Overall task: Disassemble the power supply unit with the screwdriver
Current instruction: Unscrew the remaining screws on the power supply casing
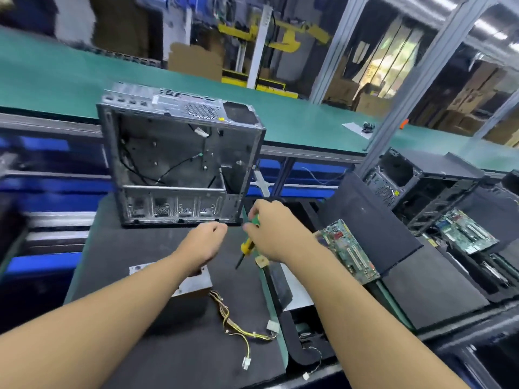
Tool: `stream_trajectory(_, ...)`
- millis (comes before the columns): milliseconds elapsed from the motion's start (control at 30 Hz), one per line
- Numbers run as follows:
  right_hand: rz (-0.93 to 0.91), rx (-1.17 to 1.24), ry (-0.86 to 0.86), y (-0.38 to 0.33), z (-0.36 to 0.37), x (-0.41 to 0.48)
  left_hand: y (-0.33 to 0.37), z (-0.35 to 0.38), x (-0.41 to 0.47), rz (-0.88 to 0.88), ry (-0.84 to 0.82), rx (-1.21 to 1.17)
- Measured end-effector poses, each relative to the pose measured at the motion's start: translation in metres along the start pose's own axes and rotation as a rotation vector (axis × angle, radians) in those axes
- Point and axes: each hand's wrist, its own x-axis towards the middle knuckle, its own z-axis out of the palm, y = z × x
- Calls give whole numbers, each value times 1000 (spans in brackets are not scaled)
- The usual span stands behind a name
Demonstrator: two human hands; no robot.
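Power supply unit (195,283) lies flat on the black foam mat (146,248), at 6 o'clock from the gutted computer case (179,164), with my left forearm crossing over its near corner. Its harness of yellow wires (233,324) trails off toward 5 o'clock and ends in white plugs. My left hand (206,240) hovers above the unit's far edge, just short of the case's bottom rail, fingers curled under; I cannot tell whether anything sits inside them. Just beside it at 3 o'clock, my right hand (275,234) is wrapped around the green and yellow screwdriver (248,242), whose dark shaft points down toward 7 o'clock, clear of the unit. At 3 o'clock from that hand a green motherboard (351,251) leans against a dark panel. Farther right, at 2 o'clock, stands a second tower case (415,183), opened.
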Motion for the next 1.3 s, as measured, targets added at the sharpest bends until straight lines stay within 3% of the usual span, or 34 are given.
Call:
stream_trajectory(267, -244, -18, -30, -70, 16, 18, -57, -70, -13, -249, 182, -154)
stream_trajectory(533, -206, -68, -64, -80, 59, 25, -109, -51, -55, -214, -21, 357)
stream_trajectory(700, -309, -80, -120, -84, 59, 33, -116, -18, -70, -125, 270, 702)
stream_trajectory(867, -274, -3, -63, -79, 64, 44, -94, -22, -47, -269, 263, 760)
stream_trajectory(1033, -348, -21, 133, -91, 90, 48, -101, -18, -50, -163, 307, 789)
stream_trajectory(1167, -437, 128, 301, -94, 105, 61, -105, -19, -44, -175, 301, 696)
stream_trajectory(1300, -359, 745, 22, -95, 118, 67, -104, -17, -40, -187, 284, 694)
